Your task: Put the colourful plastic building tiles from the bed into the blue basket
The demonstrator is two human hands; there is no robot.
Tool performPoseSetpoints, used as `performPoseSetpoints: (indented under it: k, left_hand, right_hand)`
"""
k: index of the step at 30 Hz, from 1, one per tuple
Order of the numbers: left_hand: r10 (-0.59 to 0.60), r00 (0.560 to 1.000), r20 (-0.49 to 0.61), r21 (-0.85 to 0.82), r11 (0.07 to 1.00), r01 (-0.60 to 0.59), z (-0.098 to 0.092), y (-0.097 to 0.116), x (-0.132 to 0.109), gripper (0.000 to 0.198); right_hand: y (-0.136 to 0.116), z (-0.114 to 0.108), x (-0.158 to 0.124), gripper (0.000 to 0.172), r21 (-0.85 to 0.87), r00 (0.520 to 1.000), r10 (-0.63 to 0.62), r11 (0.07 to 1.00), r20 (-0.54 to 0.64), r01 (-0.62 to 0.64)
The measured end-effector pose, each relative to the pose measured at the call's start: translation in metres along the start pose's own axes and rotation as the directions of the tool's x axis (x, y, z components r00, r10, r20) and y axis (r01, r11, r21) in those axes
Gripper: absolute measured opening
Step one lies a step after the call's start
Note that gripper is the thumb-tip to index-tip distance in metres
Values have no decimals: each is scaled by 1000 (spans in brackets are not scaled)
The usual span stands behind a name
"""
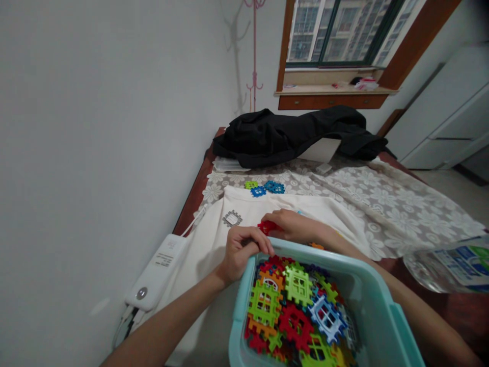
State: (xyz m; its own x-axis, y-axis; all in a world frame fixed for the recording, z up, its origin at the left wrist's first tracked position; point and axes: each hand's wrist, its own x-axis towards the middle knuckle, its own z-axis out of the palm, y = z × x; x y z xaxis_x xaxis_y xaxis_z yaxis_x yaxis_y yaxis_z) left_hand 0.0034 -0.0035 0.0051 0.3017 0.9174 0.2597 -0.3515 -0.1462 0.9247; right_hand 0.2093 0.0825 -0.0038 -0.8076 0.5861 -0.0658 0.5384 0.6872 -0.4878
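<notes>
A teal plastic bin (376, 306) sits close in front of me, full of several interlocking toy tiles (296, 311) in green, red, blue and orange. My left hand (240, 252) curls its fingers over the bin's far left corner. Just beyond the bin, my right hand (296, 224) rests on the cream cloth (214, 244) with its fingers closed on a red tile (267, 227). A grey square tile (232, 218) lies alone on the cloth to the left. Farther back lie one green tile (251, 184) and blue tiles (267, 188).
A white power bank (158, 270) with a cable lies at the table's left edge by the wall. A black jacket (298, 133) is heaped at the far end on the lace tablecloth (401, 209). A clear plastic bottle (451, 265) lies at the right.
</notes>
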Motion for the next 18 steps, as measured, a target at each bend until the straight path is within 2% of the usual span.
performPoseSetpoints:
  k: [4, 6, 10, 14, 18]
  left_hand:
    - [-12, 1000, 0, -2, 1000, 12, -1, -2, -1, 17]
    - [-17, 1000, 0, -5, 1000, 17, -1, -2, -1, 16]
    - [-7, 1000, 2, -11, 1000, 7, 0, -2, 0, 17]
    - [-5, 1000, 2, -9, 1000, 5, 0, 0, 0, 19]
    - [-5, 1000, -3, -10, 1000, 5, 1, 0, 0, 19]
  right_hand:
    - [11, -8, -8, 25, -105, 1000, 20, 994, 10, -19]
    - [16, -9, -12, 32, -150, 998, 68, 987, 17, -64]
    - [18, -9, -15, 45, -101, 995, 67, 993, 76, -59]
    - [13, -14, -16, 33, -55, 991, 61, 997, 121, -55]
    - [8, -17, -18, 27, 85, 981, 57, 994, 188, -74]
